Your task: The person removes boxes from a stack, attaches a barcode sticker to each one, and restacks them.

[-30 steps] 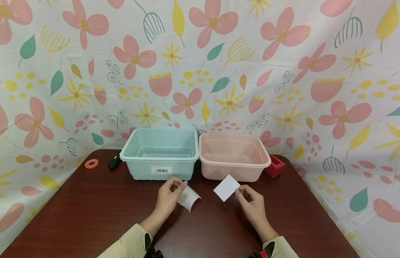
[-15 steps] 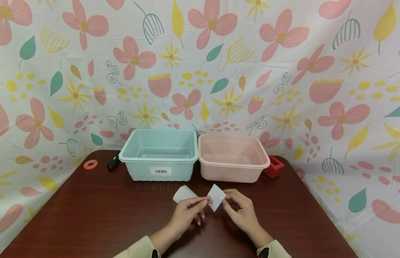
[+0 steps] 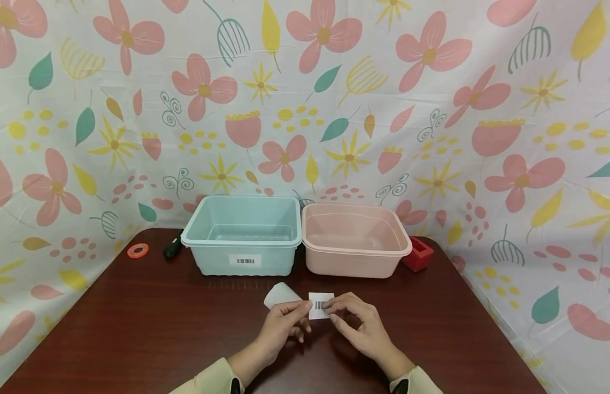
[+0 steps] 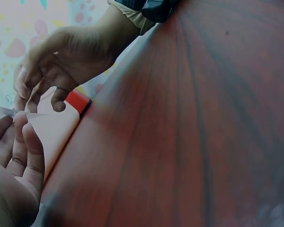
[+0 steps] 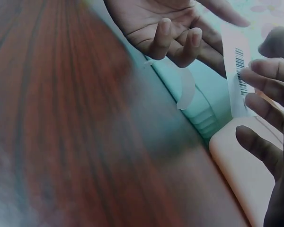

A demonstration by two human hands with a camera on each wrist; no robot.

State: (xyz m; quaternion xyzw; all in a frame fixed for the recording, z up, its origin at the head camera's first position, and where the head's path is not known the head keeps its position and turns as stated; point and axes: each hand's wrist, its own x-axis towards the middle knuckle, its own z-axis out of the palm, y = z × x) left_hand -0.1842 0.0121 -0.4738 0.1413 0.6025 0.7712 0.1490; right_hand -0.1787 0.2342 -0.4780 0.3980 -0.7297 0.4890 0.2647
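Note:
My left hand [image 3: 280, 332] pinches the left edge of a white barcode label [image 3: 315, 298] between thumb and forefinger. The label is held above the table with its printed bars facing me. From the other side, the fingertips of my right hand [image 3: 361, 328] touch the label's right part over the bars. Its thumb stands apart, as the right wrist view shows. Behind my left hand a curled piece of white paper [image 3: 281, 294] lies on the table, its near end hidden by the fingers. The left wrist view shows the label nearly edge-on.
A blue-green basin [image 3: 211, 260] with a barcode label on its front stands behind the hands. Right beside it is a pink basin [image 3: 354, 264]. A red block-shaped holder [image 3: 419, 256], an orange ring [image 3: 138, 251] and a dark-handled tool [image 3: 172, 249] lie near the table's back edge.
My left hand has let go of the curled paper and taken the label's left edge. The label has moved left and turned to show its barcode; the right hand's grip has loosened.

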